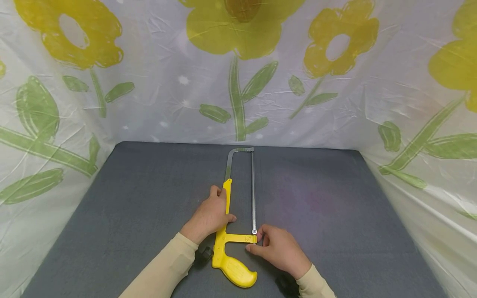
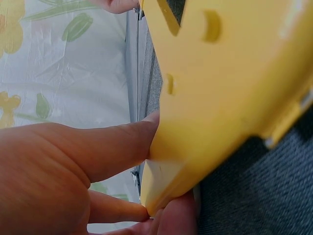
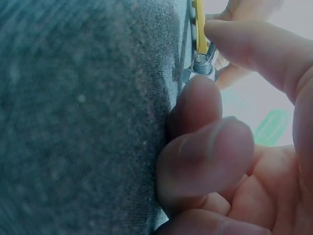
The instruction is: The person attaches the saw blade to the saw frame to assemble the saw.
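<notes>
A hacksaw [image 1: 221, 245] with a yellow frame and handle lies on the dark cloth, its handle toward me. My left hand [image 1: 209, 215] grips the yellow back of the frame, thumb on the inner side and fingers around the outer side. Along the right side runs the straight silver blade [image 1: 254, 192]. At its near end, my right hand [image 1: 279, 248] pinches at the yellow crosspiece's tip with thumb and index finger. The right wrist view shows a metal wing nut [image 3: 202, 64] on a thread there, right at those fingertips; the other fingers are curled.
The dark grey cloth [image 1: 149, 198] covers the tabletop. White curtains [image 1: 156, 95] with yellow flowers and green leaves stand along the back and both sides. Dark devices [image 1: 203, 255] sit at the wrists.
</notes>
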Action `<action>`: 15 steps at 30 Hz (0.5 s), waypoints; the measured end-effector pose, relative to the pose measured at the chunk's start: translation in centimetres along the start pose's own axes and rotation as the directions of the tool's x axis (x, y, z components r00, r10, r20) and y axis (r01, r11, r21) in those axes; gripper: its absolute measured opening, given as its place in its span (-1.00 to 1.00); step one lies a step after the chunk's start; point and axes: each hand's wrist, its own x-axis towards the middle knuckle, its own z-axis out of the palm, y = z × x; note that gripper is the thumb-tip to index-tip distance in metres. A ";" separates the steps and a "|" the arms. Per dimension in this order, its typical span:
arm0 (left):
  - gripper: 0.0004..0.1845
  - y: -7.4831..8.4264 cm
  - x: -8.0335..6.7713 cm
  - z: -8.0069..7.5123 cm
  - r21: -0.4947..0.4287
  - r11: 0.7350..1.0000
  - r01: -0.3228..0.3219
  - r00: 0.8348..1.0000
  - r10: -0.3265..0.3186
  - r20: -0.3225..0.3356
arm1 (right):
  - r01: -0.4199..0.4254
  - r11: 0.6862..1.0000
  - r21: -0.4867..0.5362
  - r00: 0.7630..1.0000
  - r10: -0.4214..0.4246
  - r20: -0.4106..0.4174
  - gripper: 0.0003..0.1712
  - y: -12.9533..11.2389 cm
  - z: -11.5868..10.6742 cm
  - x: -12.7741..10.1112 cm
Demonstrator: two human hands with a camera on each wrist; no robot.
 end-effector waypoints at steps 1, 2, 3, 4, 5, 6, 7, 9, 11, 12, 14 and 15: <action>0.05 0.0 0.0 0.0 0.000 1.000 -0.001 1.000 0.001 -0.001 | 0.003 1.000 -0.001 1.000 -0.003 -0.002 -0.58 0.0 0.0 0.0; 0.05 0.0 0.0 0.0 0.001 1.000 0.000 1.000 0.000 -0.001 | 0.007 1.000 -0.003 1.000 -0.007 -0.005 -0.60 0.0 0.0 0.0; 0.05 0.1 0.0 0.0 0.001 1.000 0.001 1.000 -0.001 -0.001 | 0.012 1.000 -0.005 1.000 -0.012 -0.007 -0.61 0.0 0.0 0.0; 0.05 0.1 0.0 0.0 0.003 1.000 0.003 1.000 -0.003 -0.001 | 0.016 1.000 -0.006 1.000 -0.016 -0.008 -0.61 0.0 -0.1 0.0; 0.06 0.1 0.0 0.0 0.004 1.000 0.005 1.000 -0.005 -0.001 | 0.019 1.000 -0.007 1.000 -0.019 -0.009 -0.62 0.1 -0.1 0.0; 0.06 0.1 0.1 0.0 0.006 1.000 0.007 1.000 -0.007 0.000 | 0.020 1.000 -0.008 1.000 -0.020 -0.009 -0.63 0.1 -0.1 0.0; 0.06 0.1 0.1 0.0 0.007 1.000 0.009 1.000 -0.009 0.001 | 0.021 1.000 -0.009 1.000 -0.021 -0.010 -0.63 0.1 -0.1 0.0; 0.06 0.0 0.1 0.1 0.008 1.000 0.008 1.000 -0.008 0.000 | 0.023 1.000 -0.013 1.000 -0.024 -0.011 -0.64 0.1 -0.1 0.0; 0.06 0.0 0.2 0.1 0.007 1.000 0.009 1.000 -0.009 0.001 | 0.029 0.999 -0.019 0.999 -0.029 -0.014 -0.66 0.2 -0.1 0.1; 0.06 0.0 0.2 0.1 0.007 1.000 0.009 1.000 -0.009 0.002 | 0.033 0.999 -0.021 0.999 -0.034 -0.015 -0.67 0.2 -0.1 0.1; 0.06 -0.1 0.2 0.1 0.005 1.000 0.006 1.000 -0.006 0.002 | 0.043 0.999 -0.027 0.999 -0.044 -0.019 -0.68 0.3 -0.1 0.1; 0.06 -0.1 0.2 0.1 0.005 1.000 0.005 1.000 -0.005 0.002 | 0.048 0.998 -0.029 0.999 -0.049 -0.021 -0.69 0.3 -0.1 0.1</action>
